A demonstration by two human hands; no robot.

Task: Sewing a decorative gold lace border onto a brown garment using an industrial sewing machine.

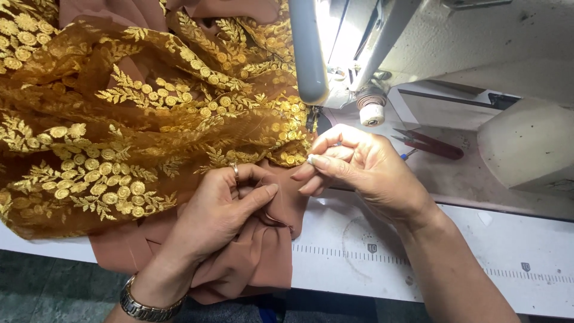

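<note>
My left hand, with a ring and a metal wristwatch, pinches a fold of plain brown fabric between thumb and fingers. My right hand is just to its right, with thumb and fingers pressed together on something small with a blue tip, too small to name. A gold embroidered net fabric lies over the brown cloth and covers the left of the table. Both hands sit at the net's lower right edge, just in front of the sewing machine's needle area.
A white sewing machine rises at the top centre and right. Red-handled thread snips lie on the machine bed to the right. The white table carries a printed ruler strip along its front edge. Grey floor shows below.
</note>
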